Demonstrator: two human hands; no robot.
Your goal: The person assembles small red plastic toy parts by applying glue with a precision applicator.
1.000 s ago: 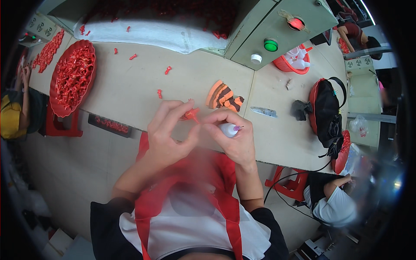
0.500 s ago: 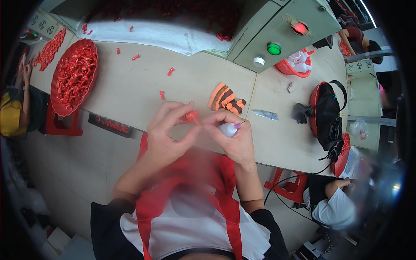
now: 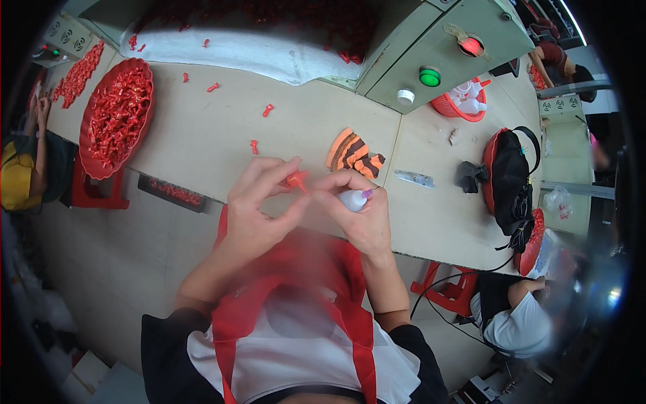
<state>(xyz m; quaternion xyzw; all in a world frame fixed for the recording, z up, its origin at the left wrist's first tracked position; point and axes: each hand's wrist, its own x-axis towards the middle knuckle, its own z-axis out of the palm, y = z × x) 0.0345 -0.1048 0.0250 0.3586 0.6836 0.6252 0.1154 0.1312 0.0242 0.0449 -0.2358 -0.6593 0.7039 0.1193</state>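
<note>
Head view: two bare hands meet before a red apron (image 3: 363, 357), over the near edge of the table (image 3: 202, 135).
Left hand (image 3: 259, 205): the forearm slants up and rightward from the lower edge; the fingers arch over the top, the thumb reaching up from below.
Left fingers: closed lightly around a red piece (image 3: 296, 180), the thumb tip near its lower end.
Right hand (image 3: 369, 222): the forearm rises almost straight, leaning a little left; the fingers curl toward the left hand.
Right fingers: wrapped about a white bottle (image 3: 352, 200); thumb and index tips come together beside the red piece, whether touching it I cannot tell.
Red piece: between the hands; its long axis runs from upper left to lower right, thin end downward.
Bottle: lies across the right palm, purple tip pointing right and slightly up.
Beyond: a striped cloth (image 3: 346, 149) lies on the table.
</note>
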